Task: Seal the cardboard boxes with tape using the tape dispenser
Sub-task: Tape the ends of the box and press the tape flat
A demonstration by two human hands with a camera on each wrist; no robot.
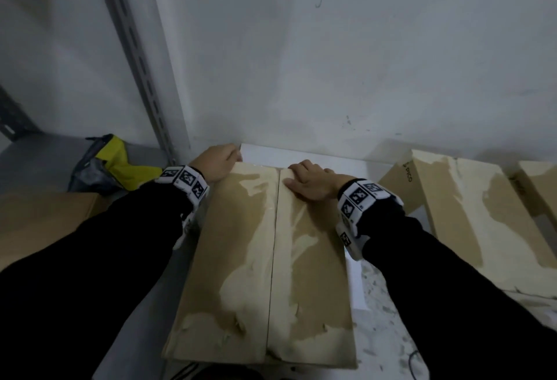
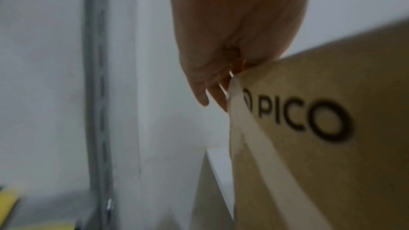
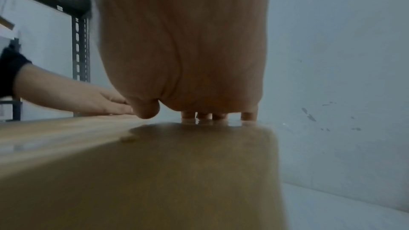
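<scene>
2 hands are on the box (image 1: 265, 259), which sits on the table (image 1: 388, 334) straight ahead of the person, its far end near the wall (image 1: 361, 47); its 2 top flaps meet in a seam (image 1: 275, 259) that runs lengthwise, directly away from the person, and that seam shows no fresh tape. The left hand (image 1: 215, 162) is at the far left corner, fingers hooked over the far edge, gripping it; the right hand (image 1: 310, 182) lies flat, fingers straight and together, pressing the right flap just beside the seam at the far end. More boxes (image 1: 470, 213) lie to the right, another (image 1: 39, 219) to the left. I judge the flaps are being held shut for taping; the strip would have to follow the seam, far to near. No tape dispenser can be made out for certain; a yellow and dark object (image 1: 111, 162) lies far left, nearer the left hand, but what it is cannot be told.
</scene>
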